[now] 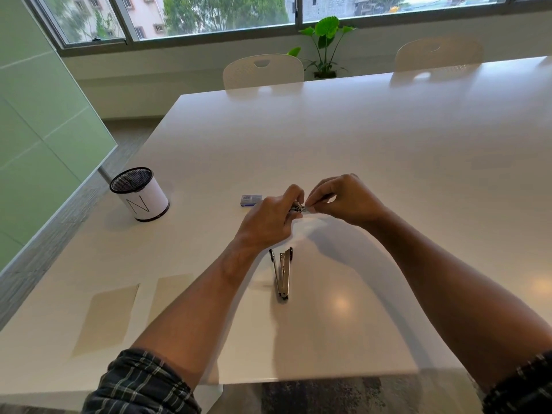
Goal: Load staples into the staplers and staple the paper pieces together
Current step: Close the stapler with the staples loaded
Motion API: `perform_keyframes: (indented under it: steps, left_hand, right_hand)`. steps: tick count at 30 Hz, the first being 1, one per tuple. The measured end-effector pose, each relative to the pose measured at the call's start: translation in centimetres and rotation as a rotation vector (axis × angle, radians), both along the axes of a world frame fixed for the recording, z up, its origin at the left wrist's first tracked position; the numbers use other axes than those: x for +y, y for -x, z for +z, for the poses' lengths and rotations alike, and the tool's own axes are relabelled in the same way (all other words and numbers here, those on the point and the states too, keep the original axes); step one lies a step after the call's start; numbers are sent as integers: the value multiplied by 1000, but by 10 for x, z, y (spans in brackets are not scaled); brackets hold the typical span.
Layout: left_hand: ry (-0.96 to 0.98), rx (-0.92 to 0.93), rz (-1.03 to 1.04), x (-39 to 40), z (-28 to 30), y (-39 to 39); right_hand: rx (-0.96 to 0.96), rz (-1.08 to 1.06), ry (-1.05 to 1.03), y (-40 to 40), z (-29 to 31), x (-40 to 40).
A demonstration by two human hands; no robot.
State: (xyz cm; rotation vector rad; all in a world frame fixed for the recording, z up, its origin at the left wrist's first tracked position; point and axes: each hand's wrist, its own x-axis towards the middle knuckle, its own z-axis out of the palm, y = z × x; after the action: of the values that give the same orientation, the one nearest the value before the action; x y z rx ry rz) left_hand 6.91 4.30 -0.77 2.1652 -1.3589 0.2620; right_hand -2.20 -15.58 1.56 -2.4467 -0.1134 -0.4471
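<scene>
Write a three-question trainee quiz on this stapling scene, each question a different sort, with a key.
1. True or false: the stapler on the table lies opened out, untouched by either hand.
2. Multiple choice: the small blue staple box lies (a) inside the mesh cup, (b) on the table beside the left hand, (c) on the paper pieces.
3. Fill in: the right hand pinches something small at the tip of the second stapler, which the ____ hand holds.

Key: 1 true; 2 b; 3 left.
</scene>
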Motion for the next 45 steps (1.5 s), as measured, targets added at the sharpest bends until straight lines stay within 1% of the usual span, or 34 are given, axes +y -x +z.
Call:
perform_keyframes:
  steps: [4,12,14,17,19,24,26,28,31,33,35,37,40,42,45]
  left_hand:
    - [4,-14,-8,0,0,1]
    - [29,5,1,1,-1,0]
    - [37,12,10,2,-2,0]
    - [52,27,10,2,-4,-1]
    - [55,24,8,1,-4,-2]
    - [37,-68,-69,-6,-7,-5]
    - [13,-108,-91,-8,-8,-5]
    - [-2,-106,-91,-8,-6,-3]
    - [-35,56,-37,-4,1,-5]
    - [-40,202,59,0,7,-8]
    - [27,335,140,3,11,-12]
    - [153,485,186,4,14,-14]
    - [361,801,164,-2,19,-8]
    - [390,952,93,-6,20,1]
    - [374,1072,-25,-9,19,11]
  right_hand:
    - [2,49,61,1,0,-3]
    - [23,56,236,6,-4,-18]
    - [11,-1,296,11,-2,-24]
    - [25,-184,360,18,2,-33]
    - [46,-201,352,19,1,-34]
    - [155,-123,326,17,-3,-29]
    - [175,-106,312,16,-5,-28]
    - [179,-74,293,15,-6,-28]
    - [159,-50,291,17,-3,-34]
    - [144,-28,304,19,-1,-39]
    - [139,13,304,20,2,-42]
    - [130,48,284,22,6,-42]
    - [77,75,223,23,10,-34]
    - [37,55,129,23,11,-27]
    - [14,-3,-75,23,13,-20]
